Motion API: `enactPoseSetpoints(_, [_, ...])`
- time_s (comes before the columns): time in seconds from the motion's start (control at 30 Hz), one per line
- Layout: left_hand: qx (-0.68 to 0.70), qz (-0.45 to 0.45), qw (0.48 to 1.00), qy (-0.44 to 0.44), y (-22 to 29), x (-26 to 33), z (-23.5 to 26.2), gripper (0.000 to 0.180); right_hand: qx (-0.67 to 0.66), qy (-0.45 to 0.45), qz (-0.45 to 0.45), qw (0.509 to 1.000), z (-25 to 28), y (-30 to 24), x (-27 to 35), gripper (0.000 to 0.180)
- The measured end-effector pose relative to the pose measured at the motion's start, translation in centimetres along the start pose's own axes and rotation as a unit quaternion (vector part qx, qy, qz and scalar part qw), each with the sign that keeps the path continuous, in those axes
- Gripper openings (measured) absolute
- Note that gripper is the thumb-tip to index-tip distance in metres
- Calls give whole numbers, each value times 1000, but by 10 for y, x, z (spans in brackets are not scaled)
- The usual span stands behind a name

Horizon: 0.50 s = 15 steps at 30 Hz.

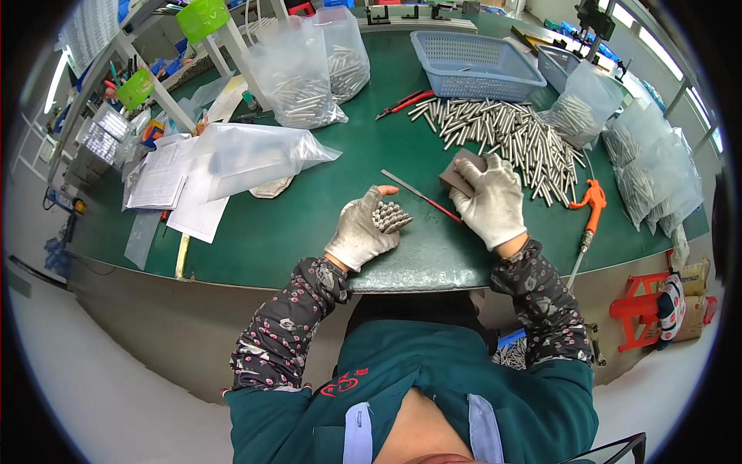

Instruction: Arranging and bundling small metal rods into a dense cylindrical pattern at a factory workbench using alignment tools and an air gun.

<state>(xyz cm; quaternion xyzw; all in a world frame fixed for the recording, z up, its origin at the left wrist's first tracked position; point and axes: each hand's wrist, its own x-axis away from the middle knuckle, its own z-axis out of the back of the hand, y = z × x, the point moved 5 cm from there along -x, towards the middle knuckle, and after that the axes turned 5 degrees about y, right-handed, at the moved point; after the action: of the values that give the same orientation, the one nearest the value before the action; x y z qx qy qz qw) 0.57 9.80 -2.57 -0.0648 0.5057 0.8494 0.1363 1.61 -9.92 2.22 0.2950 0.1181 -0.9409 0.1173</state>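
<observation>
My gloved left hand (357, 230) is wrapped round a bundle of metal pins (391, 217), whose round ends face right. My gloved right hand (492, 199) grips a brown rectangular block (461, 172) above the green table (417, 259). Between the two hands lies a thin file (420, 194) with a red handle, its handle end close to my right hand. A large heap of loose metal pins (518, 135) spreads just beyond my right hand.
Behind the heap stands a blue plastic basket (479, 66), with red-handled pliers (404, 104) beside it. An orange air gun (592, 203) lies at right, near bags of pins (649, 170). More filled bags (292, 77), a plastic bag (255, 158) and papers (158, 174) occupy the left.
</observation>
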Motion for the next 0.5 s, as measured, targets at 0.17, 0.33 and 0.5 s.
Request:
enactPoseSetpoints(0.17, [26, -6, 1000, -7, -5, -1, -1, 48, 58, 25, 55, 996, 1, 4, 8, 46])
enactPoseSetpoints(0.33, [146, 21, 989, -7, -19, 0, -4, 45, -295, -127, 20, 947, 3, -37, 10, 45])
enactPoseSetpoints(0.5, [127, 19, 991, -35, -20, -3, -12, 49, -436, -131, -44, 889, -34, -56, 24, 36])
